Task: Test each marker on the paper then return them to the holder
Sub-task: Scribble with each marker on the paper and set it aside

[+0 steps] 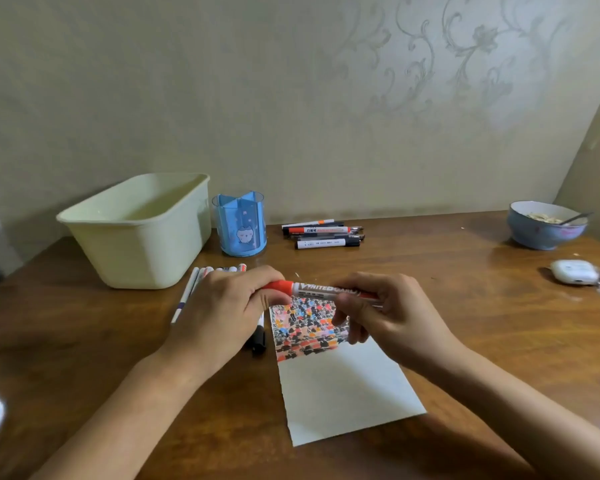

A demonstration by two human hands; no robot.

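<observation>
cap on or cap off: red marker held level over the paper

both hands hold one red whiteboard marker (321, 291) crosswise just above the far end of the paper (340, 379). the left hand (222, 317) has its grip curled round the red cap end; the right hand (385, 317) has its grip pinched round the barel's other end. whether the cap is coming off or going on cannot be told.

to do this step well, i judge: pull or push straight along the barrel, keep the barrel level, and keep the tip off the fingers. if uncapping, mark in the bare near part of the paper, since the far part is already crowded with red, black and blue dabs.

containers: the blue holder (239, 225) stands at the far side of the bench (465, 323), divided into compartments, with no markers showing in it. the pale bin (136, 230) to its left looks empty. a blue bowl (544, 226) at far right holds food and a spoon. loose markers (323, 233) lie right of the holder; more pens (194, 289) lie by the left hand.
</observation>
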